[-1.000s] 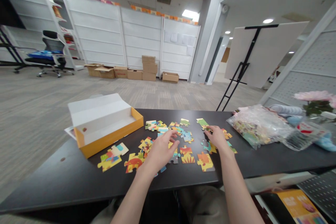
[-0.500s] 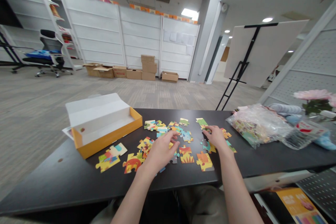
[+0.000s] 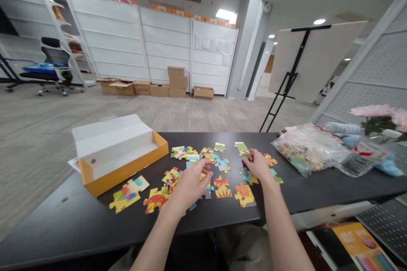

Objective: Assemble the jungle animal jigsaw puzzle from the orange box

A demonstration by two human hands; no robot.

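Colourful puzzle pieces lie spread on the black table. My left hand (image 3: 192,184) is over the middle pieces, fingers bent and apart, with parts of pieces hidden under it. Just right of it lies an orange and yellow piece (image 3: 222,187). My right hand (image 3: 259,165) is at the right-hand pieces, thumb and fingers apart, above a teal and yellow piece (image 3: 248,176). Beyond its fingertips rests a green piece (image 3: 242,149). Nearer me is an orange piece (image 3: 245,195). A joined section (image 3: 129,194) lies at the left.
An open yellow box (image 3: 124,169) with a white lid stands on the table (image 3: 63,220) at the left. Plastic bags (image 3: 313,148) and pink flowers (image 3: 373,112) are at the right. Cardboard boxes (image 3: 160,90) and an easel (image 3: 286,84) stand beyond.
The view has shifted slightly. My right hand's fingers have moved from the green piece's lower edge a little toward me. My left hand stays over the middle pieces.
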